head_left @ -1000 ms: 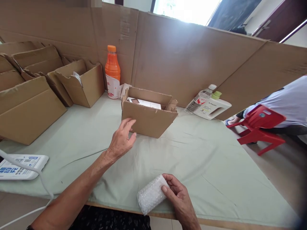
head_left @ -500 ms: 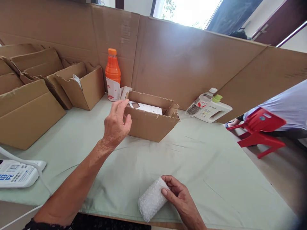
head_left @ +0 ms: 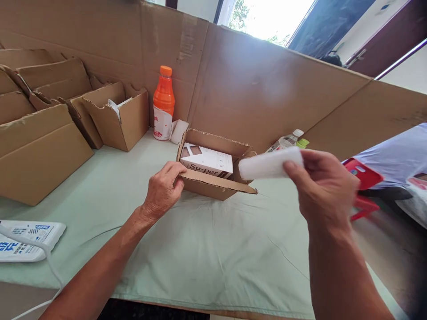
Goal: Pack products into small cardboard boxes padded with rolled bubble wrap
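Observation:
My left hand grips the near flap of an open cardboard box, which is folded outward toward me. Inside the box lies a white printed carton with "Su-per" on its side, filling the left and middle part. My right hand holds a bubble-wrapped packet by its right end, thumb in front. The packet is slightly blurred and hangs over the right end of the box. What is wrapped inside it cannot be made out.
An orange bottle and a crumpled white wrapper stand behind the box. Several cardboard boxes fill the left. A clear bottle is partly hidden at right. A white package with a cable lies front left; a person sits on a red chair.
My right hand has lifted the bubble-wrapped packet from the table's front edge up to the box. My left hand has taken hold of the box's near flap and pulled it outward.

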`<action>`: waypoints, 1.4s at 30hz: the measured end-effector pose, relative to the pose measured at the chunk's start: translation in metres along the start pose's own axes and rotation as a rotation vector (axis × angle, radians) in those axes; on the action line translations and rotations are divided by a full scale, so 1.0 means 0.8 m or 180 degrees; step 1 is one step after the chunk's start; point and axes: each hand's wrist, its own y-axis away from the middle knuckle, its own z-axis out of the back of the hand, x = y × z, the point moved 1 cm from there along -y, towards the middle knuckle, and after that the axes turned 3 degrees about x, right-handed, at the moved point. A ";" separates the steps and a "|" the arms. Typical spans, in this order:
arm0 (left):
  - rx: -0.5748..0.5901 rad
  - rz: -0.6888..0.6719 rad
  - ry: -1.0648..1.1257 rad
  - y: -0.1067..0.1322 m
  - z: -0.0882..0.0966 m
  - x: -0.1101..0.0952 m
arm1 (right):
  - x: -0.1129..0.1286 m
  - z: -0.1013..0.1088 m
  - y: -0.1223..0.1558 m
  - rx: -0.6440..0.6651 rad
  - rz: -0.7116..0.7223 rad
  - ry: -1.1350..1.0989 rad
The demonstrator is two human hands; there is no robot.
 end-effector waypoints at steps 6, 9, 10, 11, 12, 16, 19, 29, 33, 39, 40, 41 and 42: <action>-0.0055 0.0003 0.0182 0.002 -0.002 0.004 | -0.026 -0.049 -0.044 0.0710 -0.0051 0.2017; -0.0069 -0.0053 0.0228 0.003 -0.002 0.007 | -0.019 -0.054 -0.053 0.0641 0.0166 0.2404; -0.0067 -0.0063 0.0246 0.004 -0.002 0.008 | -0.016 -0.056 -0.056 0.0698 0.0209 0.2476; -0.0074 -0.0072 0.0261 0.004 -0.002 0.009 | -0.014 -0.058 -0.059 0.0833 0.0195 0.2565; -0.0091 -0.0079 0.0273 0.004 -0.002 0.009 | -0.013 -0.062 -0.062 0.1034 0.0124 0.2691; -0.0153 -0.0103 0.0302 0.006 -0.003 0.010 | -0.019 -0.080 -0.067 0.1701 -0.0286 0.3425; -0.0160 -0.0125 0.0351 0.008 -0.004 0.010 | -0.021 -0.092 -0.063 0.1513 -0.0100 0.3629; -0.0172 -0.0086 0.0394 0.009 -0.005 0.009 | -0.010 -0.108 -0.061 0.2342 -0.0325 0.3627; -0.0188 -0.0094 0.0412 0.010 -0.004 0.010 | -0.019 -0.102 -0.058 0.2310 -0.0016 0.4173; -0.0180 -0.0099 0.0445 0.011 -0.006 0.011 | -0.033 -0.116 -0.050 0.2246 0.0282 0.4405; -0.0184 -0.0101 0.0458 0.011 -0.007 0.011 | -0.034 -0.120 -0.050 0.2235 0.0300 0.4421; -0.0187 -0.0102 0.0473 0.011 -0.007 0.011 | -0.034 -0.123 -0.051 0.2229 0.0309 0.4428; -0.0186 -0.0102 0.0493 0.011 -0.007 0.010 | -0.035 -0.125 -0.052 0.2221 0.0302 0.4425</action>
